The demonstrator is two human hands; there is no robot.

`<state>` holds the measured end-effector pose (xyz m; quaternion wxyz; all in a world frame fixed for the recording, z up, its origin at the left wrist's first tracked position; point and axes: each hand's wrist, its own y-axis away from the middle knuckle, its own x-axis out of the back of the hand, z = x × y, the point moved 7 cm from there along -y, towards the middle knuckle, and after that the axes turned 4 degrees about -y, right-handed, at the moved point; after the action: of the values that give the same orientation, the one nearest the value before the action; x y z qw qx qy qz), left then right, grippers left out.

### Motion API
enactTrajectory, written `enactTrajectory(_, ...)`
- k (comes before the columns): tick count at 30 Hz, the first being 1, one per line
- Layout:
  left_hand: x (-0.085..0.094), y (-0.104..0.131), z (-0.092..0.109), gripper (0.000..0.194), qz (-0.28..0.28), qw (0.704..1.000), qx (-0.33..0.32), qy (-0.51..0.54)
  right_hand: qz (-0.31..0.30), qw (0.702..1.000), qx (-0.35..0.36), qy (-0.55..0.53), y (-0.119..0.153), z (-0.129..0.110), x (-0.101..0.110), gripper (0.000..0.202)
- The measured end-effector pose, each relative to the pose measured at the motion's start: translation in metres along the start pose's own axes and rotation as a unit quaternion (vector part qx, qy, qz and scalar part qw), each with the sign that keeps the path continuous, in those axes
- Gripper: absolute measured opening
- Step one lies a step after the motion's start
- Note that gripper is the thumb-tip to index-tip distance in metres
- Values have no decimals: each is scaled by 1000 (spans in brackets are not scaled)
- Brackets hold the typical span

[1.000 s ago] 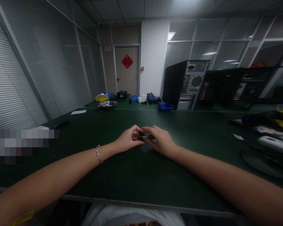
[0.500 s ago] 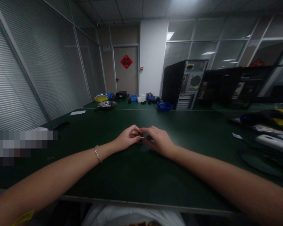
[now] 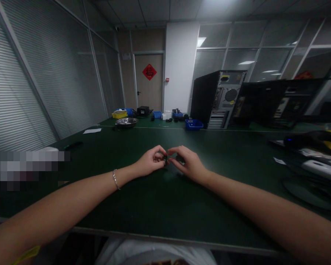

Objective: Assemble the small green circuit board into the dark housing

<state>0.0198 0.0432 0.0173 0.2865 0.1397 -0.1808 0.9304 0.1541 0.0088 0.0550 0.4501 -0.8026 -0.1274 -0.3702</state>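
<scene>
My left hand (image 3: 153, 160) is closed in a pinch on a small dark piece (image 3: 166, 159), just above the table. The piece is too small and dim for its kind to show. Facing it from the right, my right hand (image 3: 188, 162) has its thumb and forefinger curved at the piece's edge; whether they touch it I cannot tell. Under those fingers a dark greyish thing (image 3: 180, 159) shows against the right palm, mostly hidden by the hand.
Both forearms rest over the green table (image 3: 143, 209). Farther back are a metal bowl (image 3: 126, 122), a blue bin (image 3: 194, 125), a yellow bin (image 3: 119, 115) and a computer tower (image 3: 217, 99). A dark cable (image 3: 309, 193) lies at the right.
My right hand has drawn slightly right, its fingertips parting from the left ones. A thin light-coloured strip seen between the hands before no longer shows. The view has shifted slightly.
</scene>
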Motion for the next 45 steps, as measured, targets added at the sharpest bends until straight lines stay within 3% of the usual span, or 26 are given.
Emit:
enactTrajectory(7, 1, -3, 0, 20, 3, 1000, -16, -12, -2, 999, -30, -25, 1, 10, -3, 21)
enactTrajectory(13, 3, -3, -1, 25, -4, 1000, 2, -26, -57, 995, -81, -30, 2, 24, -13, 22)
enactTrajectory(23, 1, 1, 11, 26, -17, 999, 13, -45, -102, 992, -73, 11, 2, 22, -16, 32)
enactTrajectory(30, 1, 0, 6, 29, -29, 997, 22, -62, -108, 991, -71, 15, 2, 22, -17, 33)
enactTrajectory(38, -1, 2, 9, 37, -31, 992, -29, -122, -105, 991, -83, 21, 2, 26, -17, 32)
enactTrajectory(45, 1, 0, 2, 35, -6, 998, -16, -68, -110, 990, -85, 23, 2, 24, -16, 32)
